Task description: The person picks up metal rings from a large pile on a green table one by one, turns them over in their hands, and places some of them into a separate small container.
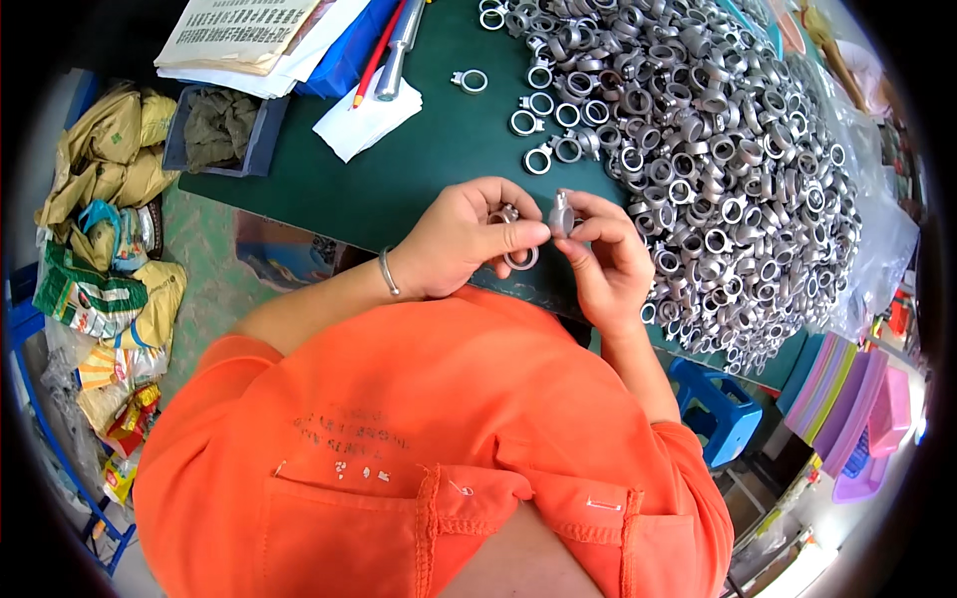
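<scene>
My left hand (471, 232) is curled around metal rings (523, 258) that show between its fingers; how many it holds is partly hidden. Between the thumb and fingers of my right hand (609, 258) a grey metal ring (561, 217) is pinched, turned nearly edge-on with its small lug upward. My left thumb tip reaches close to that ring's side; whether it touches is hard to tell. Both hands hover over the near edge of the green tabletop (336, 187). Right beside my right hand rises a big heap of similar metal rings (718, 172).
One ring (471, 81) lies apart on the table. Beyond my left hand are a white paper pad (374, 119), a red pencil (377, 56), a metal rod tool (396, 60) and a bin with a grey cloth (219, 127). A blue stool (721, 411) stands at the right.
</scene>
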Demonstrator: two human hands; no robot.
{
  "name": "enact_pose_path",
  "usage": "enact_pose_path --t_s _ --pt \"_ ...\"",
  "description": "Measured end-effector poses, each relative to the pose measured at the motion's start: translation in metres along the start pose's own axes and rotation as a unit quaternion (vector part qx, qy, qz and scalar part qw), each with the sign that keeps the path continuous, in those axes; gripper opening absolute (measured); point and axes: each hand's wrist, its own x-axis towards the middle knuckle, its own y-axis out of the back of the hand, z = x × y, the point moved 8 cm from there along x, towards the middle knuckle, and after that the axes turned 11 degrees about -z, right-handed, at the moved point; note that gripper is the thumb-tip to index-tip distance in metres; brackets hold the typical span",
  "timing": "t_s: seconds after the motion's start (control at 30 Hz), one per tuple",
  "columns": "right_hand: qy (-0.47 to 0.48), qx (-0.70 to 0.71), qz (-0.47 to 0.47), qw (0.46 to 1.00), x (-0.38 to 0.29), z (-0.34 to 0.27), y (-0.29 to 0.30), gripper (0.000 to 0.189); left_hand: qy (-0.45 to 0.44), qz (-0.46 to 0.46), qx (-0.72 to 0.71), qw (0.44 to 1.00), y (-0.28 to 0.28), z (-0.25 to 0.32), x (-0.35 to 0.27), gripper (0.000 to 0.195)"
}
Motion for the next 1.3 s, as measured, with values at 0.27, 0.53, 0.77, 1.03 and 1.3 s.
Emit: enact_pose_path --t_s 0.27,0.53,0.77,1.03,1.3 --pt "0.160 -0.213 -0.018 0.964 0.004 -0.034 -0.017 0.026 -0.056 0.030 0.123 0.990 0.003 0.012 -0.007 0.014" --pt "0.042 -0.240 -0.050 0.968 0.030 -0.016 -0.023 0.018 -0.110 0.079 0.122 0.983 0.036 0.035 -0.039 0.009" --pt "-0.088 -0.426 -0.120 0.892 0.045 0.019 -0.028 0.014 0.055 0.082 0.272 0.957 0.125 0.041 -0.154 0.007" --pt "-0.182 0.197 -0.067 0.961 0.026 0.046 -0.017 0.009 0.105 0.310 0.635 0.700 0.194 0.012 -0.198 0.015" --pt "-0.055 0.261 -0.024 0.964 0.021 0.023 -0.015 0.027 0.131 -0.081 0.505 0.849 0.061 0.032 -0.099 0.014"
